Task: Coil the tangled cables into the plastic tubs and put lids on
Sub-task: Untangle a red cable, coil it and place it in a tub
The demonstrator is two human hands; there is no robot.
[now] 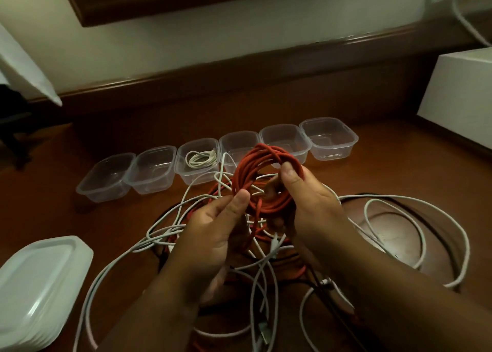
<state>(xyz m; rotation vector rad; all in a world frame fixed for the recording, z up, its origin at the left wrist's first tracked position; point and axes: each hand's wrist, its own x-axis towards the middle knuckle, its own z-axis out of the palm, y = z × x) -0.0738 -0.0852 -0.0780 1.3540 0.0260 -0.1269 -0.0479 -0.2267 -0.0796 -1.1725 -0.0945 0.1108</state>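
Both hands are holding up a red cable coil [262,177] over the desk [399,170]: the left hand [213,226] is pinching its 7 o'clock edge, thumb on top, and the right hand [311,202] is gripping the 3 o'clock side with its thumb over the strands. Under them a mess of white cables [415,226] and more red is sprawling toward 6 and 4 o'clock. At 12 o'clock six clear tubs [328,139] are sitting in a row, the third from the left holding a coiled white cable [201,158]. A stack of lids [37,285] is sitting at 8 o'clock, and a white box [463,96] at 2.
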